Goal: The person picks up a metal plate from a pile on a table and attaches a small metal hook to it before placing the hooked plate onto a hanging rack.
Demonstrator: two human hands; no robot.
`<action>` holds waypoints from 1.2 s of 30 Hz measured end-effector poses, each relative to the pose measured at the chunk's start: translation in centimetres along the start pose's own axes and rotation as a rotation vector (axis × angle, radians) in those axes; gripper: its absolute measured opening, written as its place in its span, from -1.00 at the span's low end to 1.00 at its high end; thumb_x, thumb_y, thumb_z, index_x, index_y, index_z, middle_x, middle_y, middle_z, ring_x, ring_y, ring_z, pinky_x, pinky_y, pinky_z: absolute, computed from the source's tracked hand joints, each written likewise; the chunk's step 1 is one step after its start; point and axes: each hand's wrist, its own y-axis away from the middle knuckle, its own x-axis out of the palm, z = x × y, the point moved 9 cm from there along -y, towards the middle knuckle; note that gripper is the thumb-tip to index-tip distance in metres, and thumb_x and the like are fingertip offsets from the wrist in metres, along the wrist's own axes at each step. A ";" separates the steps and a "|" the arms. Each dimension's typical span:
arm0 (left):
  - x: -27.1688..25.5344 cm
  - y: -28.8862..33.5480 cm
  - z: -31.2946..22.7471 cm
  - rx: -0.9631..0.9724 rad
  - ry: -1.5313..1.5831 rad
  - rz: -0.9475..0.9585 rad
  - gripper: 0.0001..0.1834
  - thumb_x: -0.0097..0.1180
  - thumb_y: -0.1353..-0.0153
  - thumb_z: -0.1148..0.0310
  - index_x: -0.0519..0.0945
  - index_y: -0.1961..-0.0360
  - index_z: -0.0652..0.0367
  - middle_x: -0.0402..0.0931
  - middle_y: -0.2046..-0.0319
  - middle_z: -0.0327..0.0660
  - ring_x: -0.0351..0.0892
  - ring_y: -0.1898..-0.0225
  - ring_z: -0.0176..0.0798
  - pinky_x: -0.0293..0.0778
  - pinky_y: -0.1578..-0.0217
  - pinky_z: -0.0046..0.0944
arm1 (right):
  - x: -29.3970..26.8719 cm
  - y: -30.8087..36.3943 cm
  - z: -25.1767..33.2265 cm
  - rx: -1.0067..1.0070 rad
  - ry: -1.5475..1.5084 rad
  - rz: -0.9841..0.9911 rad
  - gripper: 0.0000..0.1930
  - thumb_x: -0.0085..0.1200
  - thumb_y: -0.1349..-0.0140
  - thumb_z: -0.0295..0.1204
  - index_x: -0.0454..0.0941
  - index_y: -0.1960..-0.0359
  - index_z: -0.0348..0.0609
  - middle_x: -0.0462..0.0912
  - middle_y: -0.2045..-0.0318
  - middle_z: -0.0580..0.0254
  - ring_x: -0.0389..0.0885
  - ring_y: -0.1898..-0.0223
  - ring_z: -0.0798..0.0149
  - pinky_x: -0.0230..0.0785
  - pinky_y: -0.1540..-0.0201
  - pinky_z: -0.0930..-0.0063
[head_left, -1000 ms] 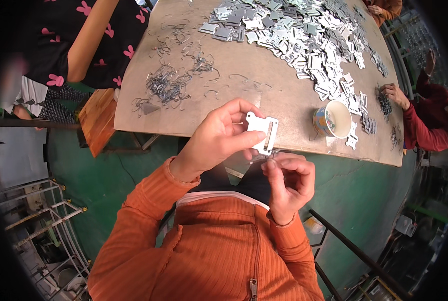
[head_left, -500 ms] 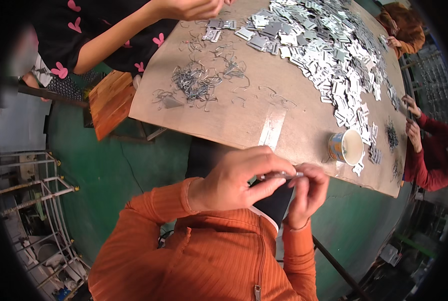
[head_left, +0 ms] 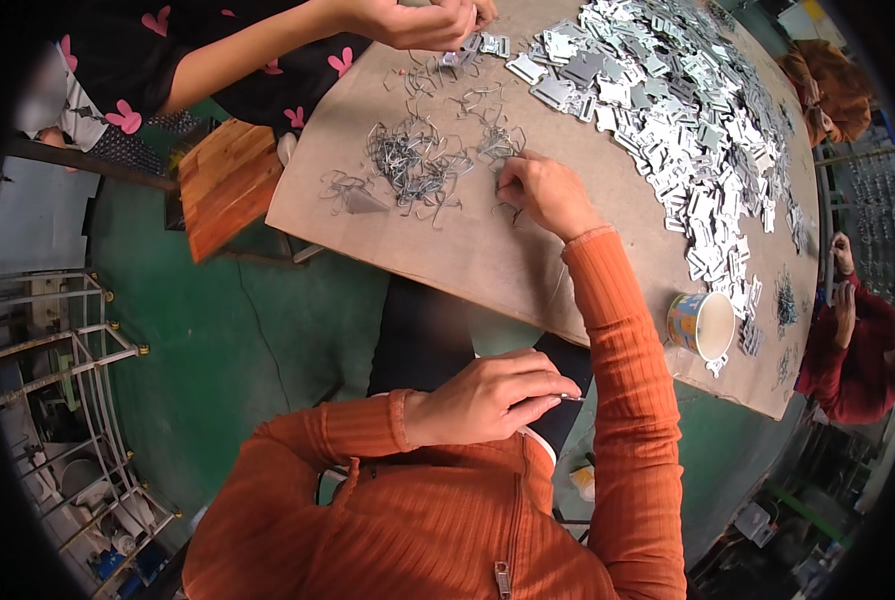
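Note:
My left hand [head_left: 495,396] is closed in front of my lap, thumb pressed against the fingers. A thin sliver of a metal plate [head_left: 570,397] sticks out at its fingertips; the hand covers the rest. My right hand [head_left: 550,192] is stretched out over the table, its thumb and fingers pinched together low at the board. A bent wire piece [head_left: 508,211] shows under those fingertips, partly hidden by them. Just beyond and to the left lies a tangled heap of bent wire pieces [head_left: 407,165].
Flat metal plates [head_left: 667,110] cover the far right of the brown table [head_left: 447,245]. A paper cup [head_left: 702,325] stands near the right front edge. At the far left a co-worker's hand [head_left: 422,22] hovers over the table; another co-worker in red sleeves [head_left: 852,350] sits at the right.
My right hand has left the metal plate and reached forward to the wire pieces. My left hand keeps the plate and has dropped slightly. The view has shifted a little.

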 end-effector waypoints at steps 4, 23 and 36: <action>0.2 0.4 0.5 -0.003 -0.026 0.006 -0.78 0.19 -0.08 0.58 0.63 0.20 0.22 0.60 0.32 -0.16 0.58 0.32 -0.22 0.50 0.34 -0.29 | 0.5 0.1 0.0 -0.021 0.059 -0.006 -0.94 0.12 -0.07 -0.41 0.54 0.42 -0.05 0.58 0.36 0.21 0.59 0.34 0.04 0.44 0.30 0.20; -1.2 0.2 1.0 -0.076 -0.139 -0.168 -0.83 0.24 -0.04 0.60 0.63 0.28 0.30 0.60 0.42 -0.14 0.59 0.45 -0.29 0.49 0.43 -0.36 | -7.6 17.8 4.9 0.593 -1.197 -0.355 -0.85 0.15 -0.13 -0.62 0.41 0.35 -0.21 0.57 0.48 0.30 0.56 0.50 0.51 0.31 0.53 0.72; 0.2 -1.1 -0.3 0.060 -0.258 -0.156 -0.81 0.26 0.04 0.61 0.61 0.34 0.31 0.59 0.43 -0.11 0.60 0.40 -0.15 0.51 0.38 -0.28 | -6.3 22.3 5.0 0.690 -1.395 -0.566 -0.82 0.09 -0.14 -0.72 0.33 0.38 -0.24 0.58 0.45 0.17 0.61 0.45 0.38 0.52 0.37 0.59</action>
